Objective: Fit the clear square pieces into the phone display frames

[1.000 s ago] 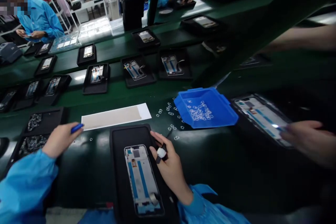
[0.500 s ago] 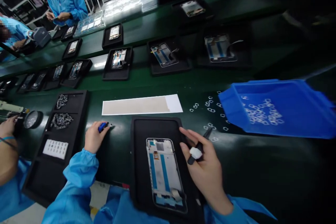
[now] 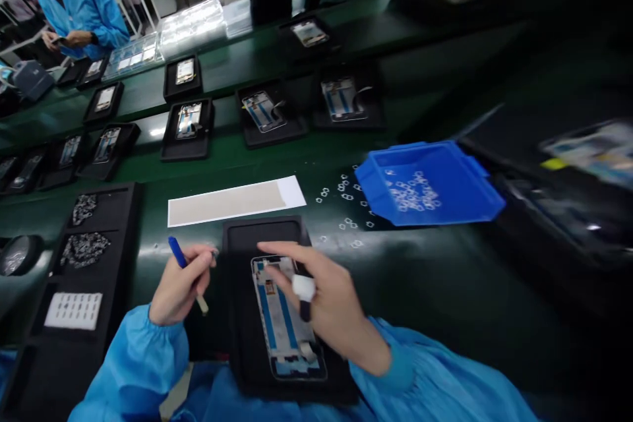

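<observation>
My left hand (image 3: 180,283) is closed around a slim blue pen-like tool (image 3: 177,252) with a pale lower end. A tiny part (image 3: 214,253), too small to name, sits at its thumb and fingertip. My right hand (image 3: 329,297) reaches over an open phone frame (image 3: 289,316), thumb and forefinger extended above its upper end. Tucked in that hand is a black tool with a white band (image 3: 303,287); most of it is hidden by the fingers. The phone frame, with blue strips and a loose flex cable at its lower end, lies in a black tray (image 3: 237,316).
At left stands a compartmented black tray (image 3: 116,264) with small dark parts and a white sheet. A paper strip (image 3: 227,204) lies ahead. A blue bin (image 3: 459,191) holds small white frames, several scattered beside it. Trayed phones line the far side; a co-worker (image 3: 84,6) stands beyond.
My left hand has lifted the blue tool and come closer to the tray. My right hand has moved from the tray's right edge to over the phone frame. The view has shifted right.
</observation>
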Demonstrator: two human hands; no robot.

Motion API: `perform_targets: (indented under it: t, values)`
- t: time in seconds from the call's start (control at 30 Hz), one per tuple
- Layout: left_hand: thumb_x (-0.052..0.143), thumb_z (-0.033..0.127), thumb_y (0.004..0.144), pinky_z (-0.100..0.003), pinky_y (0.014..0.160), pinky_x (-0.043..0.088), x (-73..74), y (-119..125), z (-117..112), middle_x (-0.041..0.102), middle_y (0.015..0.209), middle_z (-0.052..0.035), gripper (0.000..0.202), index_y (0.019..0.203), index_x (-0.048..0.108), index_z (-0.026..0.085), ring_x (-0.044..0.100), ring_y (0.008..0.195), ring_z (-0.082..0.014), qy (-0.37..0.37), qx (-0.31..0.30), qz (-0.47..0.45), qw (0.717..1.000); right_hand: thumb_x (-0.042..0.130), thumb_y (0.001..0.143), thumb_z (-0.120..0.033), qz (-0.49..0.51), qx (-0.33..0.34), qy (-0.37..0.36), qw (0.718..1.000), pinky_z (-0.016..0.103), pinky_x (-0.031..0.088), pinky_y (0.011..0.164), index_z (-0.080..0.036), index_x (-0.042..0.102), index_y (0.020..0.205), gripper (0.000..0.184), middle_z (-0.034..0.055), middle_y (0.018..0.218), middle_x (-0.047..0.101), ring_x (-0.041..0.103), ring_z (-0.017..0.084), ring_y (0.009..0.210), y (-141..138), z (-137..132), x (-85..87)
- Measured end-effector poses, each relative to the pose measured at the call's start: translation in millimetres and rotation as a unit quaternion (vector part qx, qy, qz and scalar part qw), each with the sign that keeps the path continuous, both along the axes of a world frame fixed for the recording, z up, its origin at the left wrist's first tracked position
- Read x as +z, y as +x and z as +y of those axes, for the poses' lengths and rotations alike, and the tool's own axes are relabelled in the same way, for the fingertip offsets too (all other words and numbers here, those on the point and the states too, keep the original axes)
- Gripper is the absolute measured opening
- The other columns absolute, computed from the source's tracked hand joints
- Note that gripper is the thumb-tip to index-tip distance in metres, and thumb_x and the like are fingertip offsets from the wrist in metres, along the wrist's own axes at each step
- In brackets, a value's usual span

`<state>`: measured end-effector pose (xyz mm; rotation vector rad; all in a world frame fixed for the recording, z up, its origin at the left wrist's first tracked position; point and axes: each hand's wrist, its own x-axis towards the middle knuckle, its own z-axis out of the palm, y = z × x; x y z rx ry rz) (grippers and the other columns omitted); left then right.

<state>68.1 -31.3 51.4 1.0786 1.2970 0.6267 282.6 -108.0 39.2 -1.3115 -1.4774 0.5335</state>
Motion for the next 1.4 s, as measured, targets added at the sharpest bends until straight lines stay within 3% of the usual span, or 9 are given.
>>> perform_targets:
  t: [0.13, 0.3, 0.4, 0.53, 0.67, 0.83, 1.0, 1.2, 1.4]
  values:
    - [0.081, 0.061, 0.063, -0.014, 0.035, 0.012, 10.0, 34, -20, 0.030, 0.043, 0.0120, 0.052, 0.072, 0.054, 0.017, 0.019, 0.033, -0.0003, -0.151, -0.037, -0.137, 0.978, 0.064, 0.090, -0.014, 0.080, 0.064, 0.031, 0.994, 0.034, 0.059, 0.088, -0.026, 0.059, 0.118, 0.030, 0.0034, 0.109, 0.073, 0.071, 0.019, 0.098, -16, 10, 7.4]
    - [0.080, 0.065, 0.062, -0.014, 0.033, 0.010, 2.5, 50, -26, 0.036, 0.051, 0.0108, 0.055, 0.077, 0.058, 0.017, 0.014, 0.035, 0.0005, -0.156, -0.025, -0.151, 0.976, 0.068, 0.087, -0.014, 0.171, 0.030, 0.017, 0.985, 0.026, 0.060, 0.082, -0.027, 0.059, 0.110, 0.028, 0.0002, 0.098, 0.075, 0.073, 0.016, 0.090, -15, 8, -0.3]
    - [0.067, 0.072, 0.072, -0.017, 0.037, 0.028, 4.5, 47, -22, 0.043, 0.056, 0.0055, 0.056, 0.066, 0.057, 0.017, 0.032, 0.040, -0.0037, 0.006, 0.072, -0.147, 0.986, 0.069, 0.087, -0.016, 0.186, 0.022, -0.011, 0.982, 0.028, 0.061, 0.080, -0.026, 0.057, 0.111, 0.028, 0.0012, 0.098, 0.076, 0.074, 0.017, 0.088, -8, 5, -5.4]
    - [0.043, 0.081, 0.080, -0.025, 0.049, 0.041, 13.4, 45, -20, 0.044, 0.053, -0.0006, 0.073, 0.043, 0.044, 0.019, 0.047, 0.053, -0.0116, 0.317, 0.189, -0.104, 0.924, 0.065, 0.089, -0.018, 0.188, 0.051, -0.053, 0.979, 0.033, 0.062, 0.080, -0.026, 0.058, 0.114, 0.027, 0.0032, 0.098, 0.075, 0.074, 0.019, 0.089, -3, 2, -8.6]
    - [0.025, 0.081, 0.086, -0.028, 0.038, 0.034, 11.2, 51, -29, 0.045, 0.049, -0.0017, 0.075, 0.044, 0.043, 0.022, 0.042, 0.042, -0.0133, 0.399, 0.192, -0.037, 0.896, 0.062, 0.091, -0.015, 0.167, 0.086, -0.066, 0.980, 0.033, 0.061, 0.082, -0.026, 0.059, 0.116, 0.028, 0.0031, 0.101, 0.074, 0.073, 0.018, 0.090, -6, 0, -7.4]
    - [0.034, 0.080, 0.084, -0.028, 0.037, 0.036, -2.1, 47, -32, 0.050, 0.052, -0.0010, 0.070, 0.048, 0.048, 0.022, 0.045, 0.041, -0.0133, 0.434, 0.160, -0.044, 0.885, 0.062, 0.090, -0.014, 0.168, 0.101, -0.073, 0.978, 0.032, 0.061, 0.084, -0.027, 0.059, 0.116, 0.029, 0.0022, 0.101, 0.074, 0.072, 0.018, 0.093, -6, -1, -6.7]
    - [0.044, 0.074, 0.085, -0.029, 0.043, 0.044, -2.0, 36, -31, 0.054, 0.060, -0.0008, 0.063, 0.055, 0.052, 0.020, 0.053, 0.046, -0.0139, 0.370, 0.102, -0.072, 0.921, 0.064, 0.089, -0.015, 0.201, 0.088, -0.084, 0.972, 0.030, 0.061, 0.082, -0.026, 0.060, 0.114, 0.028, 0.0015, 0.098, 0.073, 0.072, 0.016, 0.088, -4, 0, -7.5]
    - [0.048, 0.073, 0.084, -0.027, 0.043, 0.047, 5.2, 34, -25, 0.052, 0.059, 0.0013, 0.062, 0.055, 0.047, 0.018, 0.053, 0.043, -0.0114, 0.292, 0.154, -0.112, 0.937, 0.064, 0.087, -0.017, 0.235, 0.081, -0.112, 0.962, 0.032, 0.061, 0.080, -0.025, 0.059, 0.112, 0.027, 0.0025, 0.096, 0.074, 0.072, 0.017, 0.087, -6, 2, -7.5]
    - [0.067, 0.065, 0.077, -0.021, 0.044, 0.050, 1.4, 16, -7, 0.053, 0.068, 0.0031, 0.051, 0.067, 0.046, 0.020, 0.053, 0.047, -0.0078, 0.102, 0.186, -0.148, 0.966, 0.063, 0.087, -0.019, 0.244, 0.063, -0.130, 0.959, 0.033, 0.061, 0.078, -0.025, 0.057, 0.112, 0.027, 0.0032, 0.094, 0.074, 0.072, 0.018, 0.086, -5, 5, -11.5]
